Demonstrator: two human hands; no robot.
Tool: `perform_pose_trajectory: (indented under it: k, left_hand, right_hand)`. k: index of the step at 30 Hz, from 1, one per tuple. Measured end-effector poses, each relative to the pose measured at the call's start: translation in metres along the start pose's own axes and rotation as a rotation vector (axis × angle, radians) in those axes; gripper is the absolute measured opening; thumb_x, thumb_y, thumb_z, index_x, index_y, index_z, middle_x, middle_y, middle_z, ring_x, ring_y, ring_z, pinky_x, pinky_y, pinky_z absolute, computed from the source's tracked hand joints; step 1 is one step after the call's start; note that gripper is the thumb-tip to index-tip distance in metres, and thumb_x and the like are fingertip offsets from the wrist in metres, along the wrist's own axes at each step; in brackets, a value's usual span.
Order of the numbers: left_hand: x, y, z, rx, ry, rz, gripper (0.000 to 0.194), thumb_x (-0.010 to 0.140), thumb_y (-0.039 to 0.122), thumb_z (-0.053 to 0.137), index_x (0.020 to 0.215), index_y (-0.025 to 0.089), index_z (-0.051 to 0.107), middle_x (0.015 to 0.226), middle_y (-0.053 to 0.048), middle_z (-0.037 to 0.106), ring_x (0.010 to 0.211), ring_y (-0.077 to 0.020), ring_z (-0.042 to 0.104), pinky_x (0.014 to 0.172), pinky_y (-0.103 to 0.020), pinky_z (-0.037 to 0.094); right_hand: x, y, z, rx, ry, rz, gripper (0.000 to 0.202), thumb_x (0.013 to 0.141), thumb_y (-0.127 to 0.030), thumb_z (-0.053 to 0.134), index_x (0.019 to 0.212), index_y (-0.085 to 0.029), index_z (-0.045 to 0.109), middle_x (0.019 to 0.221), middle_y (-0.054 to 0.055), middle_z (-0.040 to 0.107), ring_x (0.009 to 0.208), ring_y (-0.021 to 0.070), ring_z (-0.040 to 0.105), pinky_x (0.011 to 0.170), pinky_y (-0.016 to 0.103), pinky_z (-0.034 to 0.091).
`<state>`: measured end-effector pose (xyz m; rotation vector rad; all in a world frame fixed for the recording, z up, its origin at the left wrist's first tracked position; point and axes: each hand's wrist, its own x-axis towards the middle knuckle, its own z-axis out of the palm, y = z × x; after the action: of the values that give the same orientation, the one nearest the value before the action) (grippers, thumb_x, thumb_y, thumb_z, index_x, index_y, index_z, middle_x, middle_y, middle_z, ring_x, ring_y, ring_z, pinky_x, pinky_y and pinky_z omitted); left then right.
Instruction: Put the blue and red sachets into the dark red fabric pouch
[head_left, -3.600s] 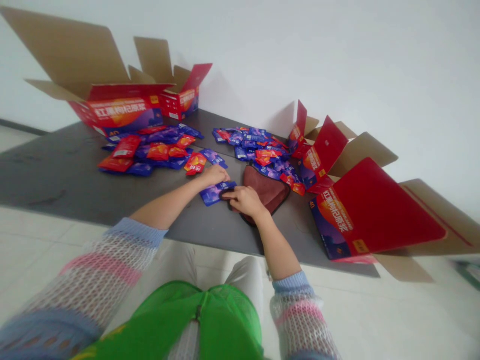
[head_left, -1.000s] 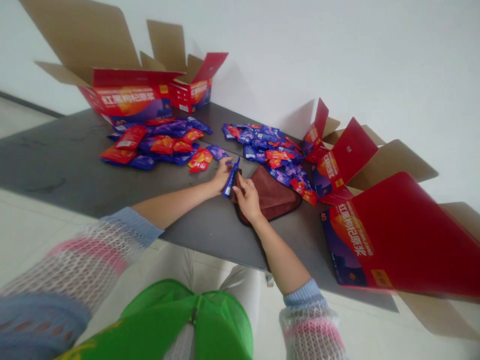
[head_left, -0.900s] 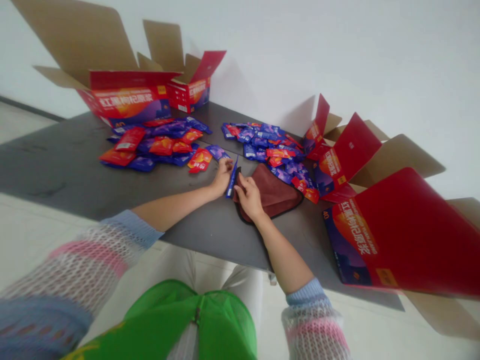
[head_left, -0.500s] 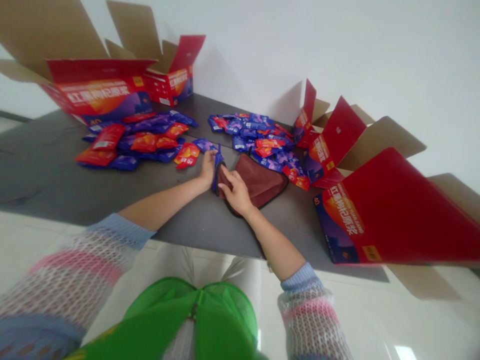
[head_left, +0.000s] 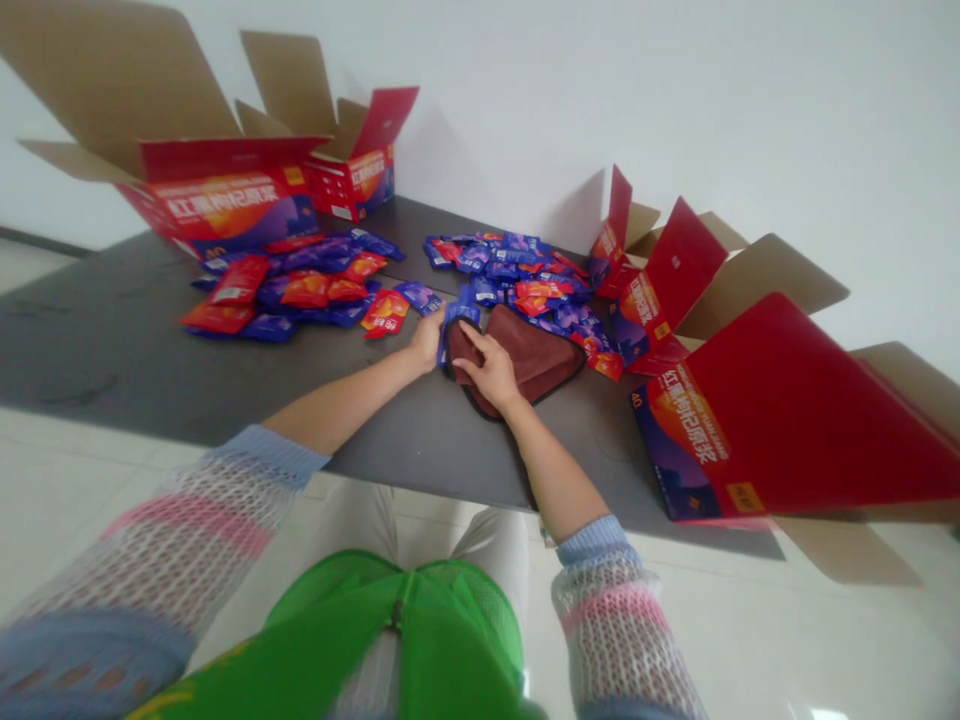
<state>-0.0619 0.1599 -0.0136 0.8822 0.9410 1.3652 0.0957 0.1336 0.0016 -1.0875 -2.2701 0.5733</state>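
My left hand (head_left: 429,340) is closed on the left edge of a blue sachet (head_left: 463,312), held up just above the table. A brown cloth (head_left: 540,356) with a black border lies on the table, and its left corner is folded up against the sachet's face. My right hand (head_left: 492,372) grips that folded corner, index finger extended along it and pressing it to the sachet. The cloth hides most of the sachet. Just left of my left hand lie a red-orange sachet (head_left: 385,313) and a purple sachet (head_left: 418,297).
A heap of red and blue sachets (head_left: 307,288) lies on the left of the grey table (head_left: 420,450), another heap (head_left: 517,268) behind the cloth. Open red cartons stand at left (head_left: 232,205), back left (head_left: 373,180) and along the right, the nearest (head_left: 780,420) being largest.
The sachet, seen nearly edge-on before, now turns its face more toward me. Both hands appear slightly further right, as the whole view has shifted a little. The cloth stays pressed against the sachet.
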Motion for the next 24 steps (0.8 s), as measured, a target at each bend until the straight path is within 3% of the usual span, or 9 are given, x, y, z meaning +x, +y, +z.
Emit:
perform_pose_trajectory:
  k: [4, 7, 11, 14, 16, 18, 22, 24]
  left_hand:
    - [-0.01, 0.015, -0.007, -0.097, -0.171, -0.088, 0.084, 0.08, 0.085, 0.035, 0.106, 0.014, 0.069, 0.091, -0.015, 0.075, 0.089, -0.03, 0.07, 0.077, -0.042, 0.055]
    - [-0.012, 0.023, -0.015, -0.119, -0.258, -0.157, 0.091, 0.076, 0.09, 0.032, 0.107, 0.013, 0.069, 0.093, -0.017, 0.076, 0.089, -0.0313, 0.07, 0.078, -0.044, 0.055]
    - [-0.013, 0.024, -0.013, -0.184, -0.318, -0.26, 0.089, 0.077, 0.088, 0.033, 0.106, 0.012, 0.069, 0.091, -0.018, 0.075, 0.084, -0.0317, 0.07, 0.075, -0.043, 0.054]
    - [-0.02, 0.019, -0.003, -0.255, -0.381, -0.404, 0.082, 0.08, 0.084, 0.036, 0.102, 0.012, 0.07, 0.084, -0.016, 0.074, 0.074, -0.0288, 0.07, 0.067, -0.039, 0.055]
    - [-0.025, 0.013, 0.006, -0.287, -0.449, -0.497, 0.076, 0.082, 0.081, 0.041, 0.1, 0.013, 0.069, 0.078, -0.013, 0.072, 0.064, -0.0245, 0.067, 0.061, -0.035, 0.053]
    - [-0.029, 0.007, 0.013, -0.331, -0.495, -0.529, 0.069, 0.086, 0.076, 0.042, 0.099, 0.014, 0.068, 0.073, -0.01, 0.07, 0.063, -0.0217, 0.067, 0.066, -0.034, 0.054]
    - [-0.032, -0.004, 0.022, -0.333, -0.621, -0.58, 0.062, 0.094, 0.068, 0.037, 0.109, 0.015, 0.066, 0.085, -0.012, 0.072, 0.077, -0.0227, 0.07, 0.077, -0.039, 0.055]
    - [-0.033, -0.006, 0.024, -0.346, -0.68, -0.566, 0.059, 0.096, 0.064, 0.036, 0.116, 0.016, 0.064, 0.093, -0.014, 0.072, 0.087, -0.0242, 0.07, 0.082, -0.044, 0.055]
  right_hand:
    - [-0.001, -0.004, 0.002, -0.062, 0.002, -0.014, 0.059, 0.091, -0.032, 0.064, 0.148, -0.028, 0.047, 0.119, 0.005, 0.063, 0.105, 0.0181, 0.058, 0.094, 0.028, 0.046]
    - [-0.008, -0.013, 0.005, -0.174, -0.056, -0.03, 0.042, 0.093, -0.028, 0.061, 0.135, -0.031, 0.062, 0.109, 0.004, 0.065, 0.101, 0.0172, 0.058, 0.094, 0.028, 0.045]
    - [-0.019, -0.027, 0.002, -0.292, -0.154, -0.126, 0.032, 0.097, -0.029, 0.056, 0.125, -0.035, 0.07, 0.102, 0.003, 0.067, 0.101, 0.0173, 0.059, 0.092, 0.027, 0.045]
    - [-0.025, -0.034, -0.008, -0.339, -0.146, -0.151, 0.031, 0.098, -0.031, 0.054, 0.123, -0.038, 0.07, 0.102, 0.001, 0.07, 0.102, 0.0174, 0.061, 0.087, 0.026, 0.046]
    - [-0.026, -0.034, -0.017, -0.327, -0.091, -0.135, 0.029, 0.098, -0.03, 0.051, 0.112, -0.041, 0.074, 0.107, -0.001, 0.071, 0.102, 0.0157, 0.063, 0.081, 0.025, 0.047]
    - [-0.025, -0.028, -0.026, -0.341, 0.049, -0.07, 0.028, 0.098, -0.03, 0.051, 0.111, -0.039, 0.075, 0.108, -0.001, 0.072, 0.098, 0.0159, 0.065, 0.074, 0.025, 0.046]
    - [-0.015, -0.004, -0.036, -0.43, 0.372, 0.123, 0.03, 0.099, -0.037, 0.05, 0.117, -0.034, 0.073, 0.105, 0.003, 0.072, 0.087, 0.0183, 0.066, 0.059, 0.028, 0.04]
    - [-0.01, 0.005, -0.037, -0.438, 0.425, 0.147, 0.031, 0.099, -0.039, 0.048, 0.119, -0.035, 0.072, 0.108, 0.004, 0.072, 0.089, 0.0197, 0.066, 0.062, 0.029, 0.041]
